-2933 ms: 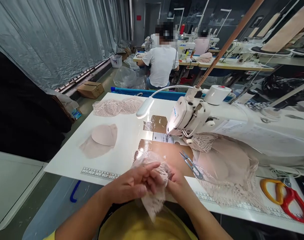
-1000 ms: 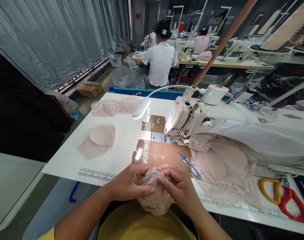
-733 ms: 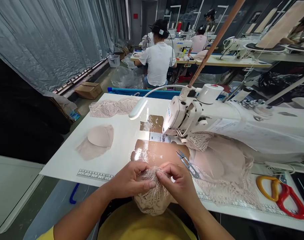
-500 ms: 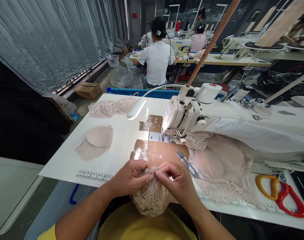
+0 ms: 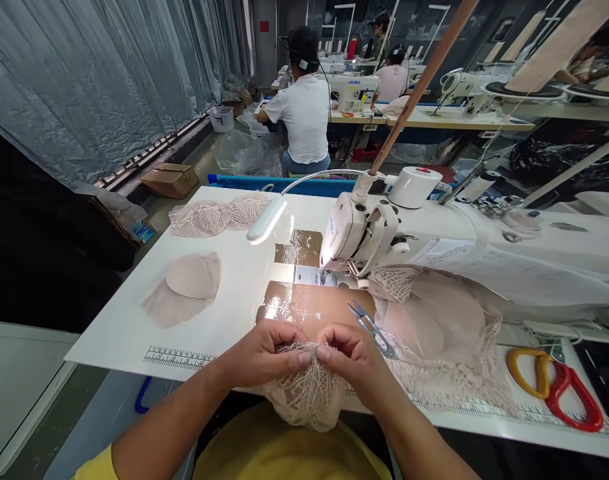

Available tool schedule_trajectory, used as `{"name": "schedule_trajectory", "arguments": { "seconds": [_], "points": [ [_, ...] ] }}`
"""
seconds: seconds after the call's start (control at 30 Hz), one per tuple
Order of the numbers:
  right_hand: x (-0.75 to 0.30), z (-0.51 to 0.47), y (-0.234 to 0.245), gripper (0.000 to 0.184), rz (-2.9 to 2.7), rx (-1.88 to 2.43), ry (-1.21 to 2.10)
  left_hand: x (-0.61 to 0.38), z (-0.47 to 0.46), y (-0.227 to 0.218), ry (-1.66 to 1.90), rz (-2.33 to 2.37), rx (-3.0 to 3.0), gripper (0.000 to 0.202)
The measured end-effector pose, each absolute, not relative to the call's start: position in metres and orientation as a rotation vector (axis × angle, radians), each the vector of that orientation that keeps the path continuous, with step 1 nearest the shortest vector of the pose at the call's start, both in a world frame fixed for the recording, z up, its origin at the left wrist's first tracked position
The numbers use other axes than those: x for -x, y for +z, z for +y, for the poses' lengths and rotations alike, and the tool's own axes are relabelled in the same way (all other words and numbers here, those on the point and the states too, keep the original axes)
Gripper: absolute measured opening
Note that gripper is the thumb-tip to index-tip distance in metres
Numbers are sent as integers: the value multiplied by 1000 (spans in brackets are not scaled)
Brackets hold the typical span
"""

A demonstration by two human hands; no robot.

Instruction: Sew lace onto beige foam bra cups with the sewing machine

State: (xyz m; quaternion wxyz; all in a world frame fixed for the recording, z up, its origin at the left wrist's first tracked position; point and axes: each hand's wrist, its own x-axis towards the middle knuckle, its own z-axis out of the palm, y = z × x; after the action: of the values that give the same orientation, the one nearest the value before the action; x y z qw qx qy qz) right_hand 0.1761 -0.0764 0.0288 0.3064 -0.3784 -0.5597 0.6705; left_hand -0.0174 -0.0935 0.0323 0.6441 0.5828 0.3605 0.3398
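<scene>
My left hand (image 5: pixel 258 355) and my right hand (image 5: pixel 353 360) are both closed on one beige lace piece (image 5: pixel 304 395) at the near edge of the white table (image 5: pixel 124 327). Their fingertips pinch its top edge close together, and the lace hangs rounded below them over my lap. Thread snips (image 5: pixel 371 328) lie just beyond my right hand. The white sewing machine (image 5: pixel 384 223) stands behind, its lamp (image 5: pixel 267 218) lit over the needle plate.
A heap of beige cups and lace (image 5: pixel 444 333) lies right of the snips. Red and yellow scissors (image 5: pixel 554 387) rest at the far right. A foam cup pile (image 5: pixel 187 287) and lace pieces (image 5: pixel 214 215) sit at left. Other people sew at tables behind.
The lace, earlier bunched loosely between my hands, is now drawn into a rounded shape. My fingertips have come together at its top edge. The view has shifted slightly.
</scene>
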Motion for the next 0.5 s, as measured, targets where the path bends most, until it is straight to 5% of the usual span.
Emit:
{"name": "schedule_trajectory", "arguments": {
  "seconds": [0.3, 0.5],
  "points": [
    [-196, -57, 24, 31, -1351, 1083, 1724, 32, -88, 31, 1057, 1083, -736, 34],
    [-235, -50, 27, 21, -1594, 1289, 1326, 77, -56, 56, 1447, 1719, -1358, 24]
  ]
}}
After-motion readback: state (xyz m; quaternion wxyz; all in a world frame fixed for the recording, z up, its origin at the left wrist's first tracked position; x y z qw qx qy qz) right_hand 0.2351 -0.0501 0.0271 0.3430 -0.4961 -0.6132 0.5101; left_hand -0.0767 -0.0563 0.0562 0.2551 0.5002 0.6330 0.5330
